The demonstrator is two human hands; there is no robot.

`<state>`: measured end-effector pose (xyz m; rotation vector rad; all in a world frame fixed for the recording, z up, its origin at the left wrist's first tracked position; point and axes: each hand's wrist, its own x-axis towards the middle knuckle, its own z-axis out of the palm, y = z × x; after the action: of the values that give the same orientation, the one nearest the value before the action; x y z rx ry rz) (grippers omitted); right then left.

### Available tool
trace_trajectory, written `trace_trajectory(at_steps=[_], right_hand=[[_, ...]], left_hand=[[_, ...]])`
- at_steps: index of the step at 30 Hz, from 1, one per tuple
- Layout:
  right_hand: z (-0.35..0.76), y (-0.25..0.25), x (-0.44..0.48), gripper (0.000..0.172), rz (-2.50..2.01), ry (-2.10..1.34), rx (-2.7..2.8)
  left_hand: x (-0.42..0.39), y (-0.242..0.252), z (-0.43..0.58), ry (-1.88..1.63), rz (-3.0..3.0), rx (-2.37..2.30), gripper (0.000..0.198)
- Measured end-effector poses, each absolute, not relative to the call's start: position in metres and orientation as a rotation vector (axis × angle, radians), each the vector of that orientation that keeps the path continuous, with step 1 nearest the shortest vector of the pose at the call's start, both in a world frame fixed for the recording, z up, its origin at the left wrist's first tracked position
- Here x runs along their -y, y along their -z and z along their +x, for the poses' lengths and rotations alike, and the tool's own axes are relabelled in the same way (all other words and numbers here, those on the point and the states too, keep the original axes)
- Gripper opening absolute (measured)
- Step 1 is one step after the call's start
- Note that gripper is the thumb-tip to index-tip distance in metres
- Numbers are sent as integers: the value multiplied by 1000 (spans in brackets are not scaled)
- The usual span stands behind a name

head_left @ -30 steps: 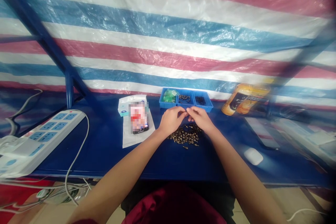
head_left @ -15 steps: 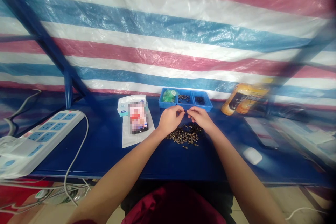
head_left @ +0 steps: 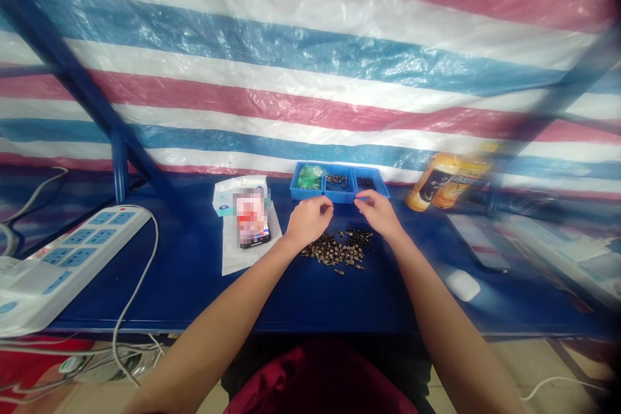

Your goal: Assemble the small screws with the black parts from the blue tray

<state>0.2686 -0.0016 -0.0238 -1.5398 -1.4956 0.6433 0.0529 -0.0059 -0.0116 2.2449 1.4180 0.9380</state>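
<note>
The left hand hangs just in front of the blue plastic parts tray, and the right hand sits beside it, its fingertips close to the tray's front wall above the right compartment; each grip is curled and partly closed, but whether either one pinches a small part is too hard to see, so I cannot tell; the hands are apart, with a narrow gap between them; below them, a loose heap of small brass-coloured screws lies straight on the blue tabletop, near the middle of its front-to-back depth and just in front of the tray; the tray stands against the rear edge of the tabletop; its left compartment holds a green plastic bag; its middle compartment holds a small batch of screws; its right compartment holds a batch of dark screws; so some parts sit in the tray, while most of the visible parts remain in the heap; left of the tray, a smartphone with a pixelated screen lies on a white paper sheet; a white power strip lies along the left edge; a yellow drink can lies near the rear right corner.
</note>
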Motion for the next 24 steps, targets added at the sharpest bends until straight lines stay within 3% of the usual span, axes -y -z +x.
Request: trace_trajectory(at_steps=[3,10,24], right_hand=[[274,21,5,23,-1491,-553,1640],[271,10,21,29,-1358,-1021,2130],[254,16,19,10,-1321,-691,2187]], left_hand=[[5,12,52,-889,2250,-1418,15],[7,12,52,-833,2263,-1411,17],[7,12,50,-845,2277,-1395,17]])
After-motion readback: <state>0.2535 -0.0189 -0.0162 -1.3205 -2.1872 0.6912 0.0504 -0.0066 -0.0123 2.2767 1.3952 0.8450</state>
